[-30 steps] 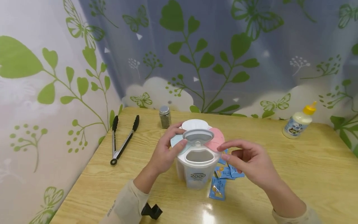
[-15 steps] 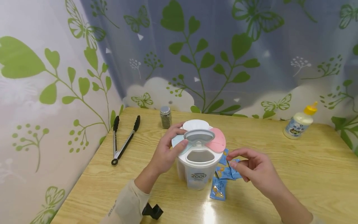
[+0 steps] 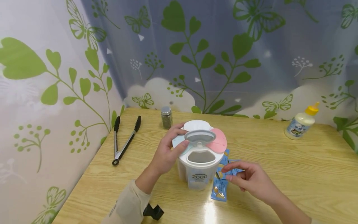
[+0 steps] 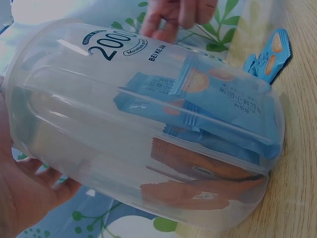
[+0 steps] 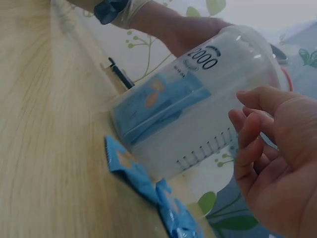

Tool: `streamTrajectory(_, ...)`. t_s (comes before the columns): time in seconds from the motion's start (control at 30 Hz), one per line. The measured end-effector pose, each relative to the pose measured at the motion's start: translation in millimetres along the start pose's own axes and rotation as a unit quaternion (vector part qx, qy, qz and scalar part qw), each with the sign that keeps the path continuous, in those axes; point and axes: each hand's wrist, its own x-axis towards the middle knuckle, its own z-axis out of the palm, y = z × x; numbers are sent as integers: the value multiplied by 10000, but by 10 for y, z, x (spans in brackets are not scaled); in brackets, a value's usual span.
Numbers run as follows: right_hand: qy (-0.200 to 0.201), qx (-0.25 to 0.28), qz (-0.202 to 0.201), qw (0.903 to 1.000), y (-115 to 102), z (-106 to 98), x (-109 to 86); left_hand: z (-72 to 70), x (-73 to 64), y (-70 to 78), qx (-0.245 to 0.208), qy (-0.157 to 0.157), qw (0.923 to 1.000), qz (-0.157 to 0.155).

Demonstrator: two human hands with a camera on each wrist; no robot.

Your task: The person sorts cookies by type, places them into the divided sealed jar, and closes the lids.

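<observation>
A clear storage container (image 3: pixel 199 181) with a petal-shaped lid stands upright on the table. Its front grey flap (image 3: pixel 200 136) is raised over an opening; the pink (image 3: pixel 218 141), light blue and white flaps lie closed. My left hand (image 3: pixel 167 151) grips the lid's left side, thumb on the light blue flap. Through the wall, the left wrist view shows blue snack packets (image 4: pixel 228 99) in one compartment and reddish-brown packets (image 4: pixel 198 173) in another. My right hand (image 3: pixel 249 178), holding nothing visible, hovers with loosely bent fingers by several blue snack packets (image 3: pixel 219 189) right of the container.
Tongs (image 3: pixel 123 146) lie spread at the left. Behind the container stands a small jar (image 3: pixel 166 118) with a metal cap. A yellow-capped bottle (image 3: pixel 298 126) is at the far right. A black object (image 3: pixel 153 212) sits near my left sleeve. A patterned curtain (image 3: pixel 156 74) backs the table.
My right hand has moved away from the pink flap, down toward the loose blue packets. My left hand keeps its hold on the container, which stays in place.
</observation>
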Motion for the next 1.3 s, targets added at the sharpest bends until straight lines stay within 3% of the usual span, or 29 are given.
streamTrajectory(0.2, -44, -173, 345, 9992, 154, -31, 0, 5, 2, -6, -8, 7, 10000, 21)
streamTrajectory(0.5, -220, -210, 547, 9980, 404, -18, 29, 13, 23, 1, 29, -26, 10000, -2)
streamTrajectory(0.73, -635, -718, 409, 9946, 534, 29, 14, 7, 10, -2, 44, -5, 10000, -11)
streamTrajectory(1.1, -754, -1652, -47, 9834, 598, 85, -5, 2, 5, -5, 1, -17, 10000, 23)
streamTrajectory(1.3, -801, -1990, 266, 9764, 572, 82, -6, 8, 6, -7, 10, -6, 10000, 36)
